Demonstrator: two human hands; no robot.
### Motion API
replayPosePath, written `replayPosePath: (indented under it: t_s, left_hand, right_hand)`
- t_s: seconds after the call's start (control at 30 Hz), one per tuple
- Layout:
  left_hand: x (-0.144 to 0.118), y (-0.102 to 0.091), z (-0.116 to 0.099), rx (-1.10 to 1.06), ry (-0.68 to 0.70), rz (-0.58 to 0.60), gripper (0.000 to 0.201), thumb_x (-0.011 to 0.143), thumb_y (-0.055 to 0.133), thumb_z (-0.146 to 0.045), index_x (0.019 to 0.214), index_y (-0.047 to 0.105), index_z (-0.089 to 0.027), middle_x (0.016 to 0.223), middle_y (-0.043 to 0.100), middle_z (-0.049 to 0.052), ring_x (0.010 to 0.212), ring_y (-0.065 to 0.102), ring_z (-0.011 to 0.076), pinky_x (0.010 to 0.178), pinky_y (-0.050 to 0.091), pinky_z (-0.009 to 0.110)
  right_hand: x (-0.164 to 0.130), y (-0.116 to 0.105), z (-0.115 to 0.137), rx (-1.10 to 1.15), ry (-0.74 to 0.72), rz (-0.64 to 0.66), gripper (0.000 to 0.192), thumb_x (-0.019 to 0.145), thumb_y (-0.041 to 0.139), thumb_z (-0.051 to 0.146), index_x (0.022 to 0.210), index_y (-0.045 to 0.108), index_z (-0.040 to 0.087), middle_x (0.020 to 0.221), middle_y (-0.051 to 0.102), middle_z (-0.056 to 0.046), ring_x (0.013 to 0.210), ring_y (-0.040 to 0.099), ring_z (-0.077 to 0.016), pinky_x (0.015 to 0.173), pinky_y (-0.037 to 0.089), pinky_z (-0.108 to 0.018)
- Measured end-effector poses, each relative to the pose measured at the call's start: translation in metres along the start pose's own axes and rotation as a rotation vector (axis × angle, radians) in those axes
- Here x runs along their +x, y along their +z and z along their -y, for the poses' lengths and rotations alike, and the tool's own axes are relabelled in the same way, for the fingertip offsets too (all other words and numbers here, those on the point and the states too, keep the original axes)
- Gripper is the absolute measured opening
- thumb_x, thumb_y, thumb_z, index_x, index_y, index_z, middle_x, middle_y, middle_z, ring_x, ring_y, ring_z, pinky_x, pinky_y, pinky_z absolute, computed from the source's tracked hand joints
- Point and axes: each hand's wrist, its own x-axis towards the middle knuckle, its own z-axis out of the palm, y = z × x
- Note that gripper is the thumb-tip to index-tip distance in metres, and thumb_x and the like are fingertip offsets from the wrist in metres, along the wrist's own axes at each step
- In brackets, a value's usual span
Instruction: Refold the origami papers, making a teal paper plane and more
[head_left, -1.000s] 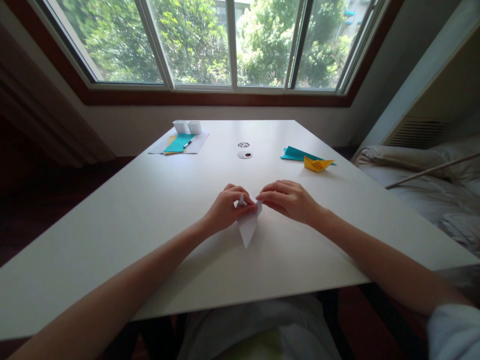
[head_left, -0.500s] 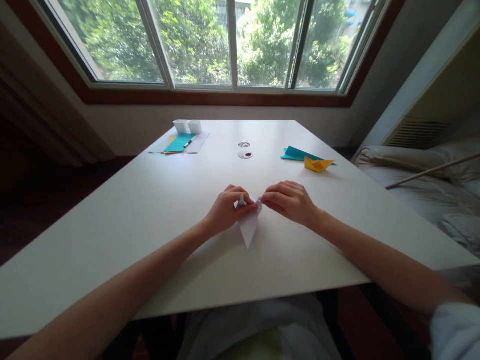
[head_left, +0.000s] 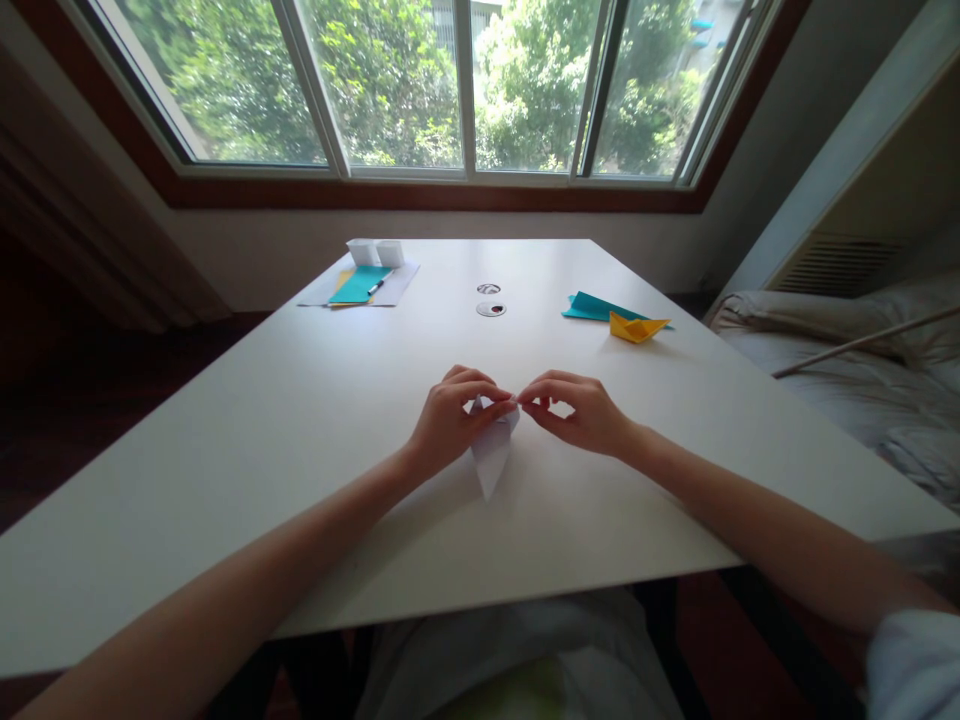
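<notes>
A folded white paper (head_left: 491,455), pointed at its lower end, is held just above or on the table in front of me; I cannot tell if it touches the top. My left hand (head_left: 461,410) is closed on its upper part, thumb in front and fingers behind. With thumb and fingertips my right hand (head_left: 574,408) pinches the paper's upper right corner, leaving a gap between thumb and index finger. The fingers cover part of the folds along the top.
On the white table (head_left: 300,420), a yellow paper boat (head_left: 636,328) and a teal paper plane (head_left: 600,307) lie at the right. Far left are coloured sheets (head_left: 361,284), a pen (head_left: 379,282) and white boxes (head_left: 375,253). Two round metal discs (head_left: 491,310) sit mid-table.
My right hand has shifted slightly, its thumb and index finger now forming a ring at the paper's corner. The paper's lower point has swung a little to the left.
</notes>
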Motion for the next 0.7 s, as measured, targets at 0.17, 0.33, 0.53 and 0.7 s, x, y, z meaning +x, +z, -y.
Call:
replayPosePath:
  t_s: [0.17, 0.33, 0.53, 0.7]
  left_hand:
    - [0.0002, -0.0001, -0.0011, 0.008, 0.02, -0.01, 0.01, 0.073, 0.067, -0.031, 0.074, 0.069, -0.021, 0.072, 0.064, 0.004, 0.075, 0.054, 0.0169, 0.065, 0.046, 0.029]
    - [0.0001, -0.0005, -0.0011, 0.014, 0.019, -0.003, 0.011, 0.074, 0.066, -0.032, 0.074, 0.069, -0.021, 0.072, 0.064, 0.004, 0.076, 0.055, 0.0171, 0.065, 0.046, 0.029]
    - [-0.0001, -0.0014, -0.0036, 0.01, 0.02, 0.019, 0.009, 0.076, 0.064, -0.029, 0.075, 0.069, -0.022, 0.074, 0.065, 0.004, 0.078, 0.055, 0.0174, 0.067, 0.046, 0.029]
    - [0.0, -0.0019, -0.0086, 0.018, 0.065, 0.026, 0.009, 0.078, 0.061, -0.026, 0.076, 0.067, -0.021, 0.077, 0.065, 0.004, 0.08, 0.054, 0.0175, 0.07, 0.046, 0.03]
  right_hand:
    - [0.0012, -0.0003, -0.0005, -0.022, 0.093, -0.021, 0.018, 0.078, 0.059, 0.031, 0.091, 0.062, 0.018, 0.079, 0.065, -0.003, 0.062, 0.057, -0.0103, 0.06, 0.048, -0.024]
    - [0.0036, -0.0017, 0.0001, -0.023, 0.139, 0.037, 0.016, 0.081, 0.056, 0.031, 0.078, 0.064, 0.018, 0.069, 0.064, -0.001, 0.058, 0.055, -0.0093, 0.054, 0.045, -0.021]
    - [0.0045, -0.0025, 0.0014, -0.024, 0.13, 0.04, 0.013, 0.082, 0.053, 0.028, 0.079, 0.061, 0.018, 0.07, 0.061, -0.001, 0.059, 0.054, -0.0091, 0.053, 0.044, -0.02]
    - [0.0037, -0.0016, 0.0014, -0.037, 0.11, 0.058, 0.013, 0.084, 0.051, 0.026, 0.081, 0.06, 0.018, 0.072, 0.06, -0.001, 0.06, 0.054, -0.0088, 0.055, 0.044, -0.02]
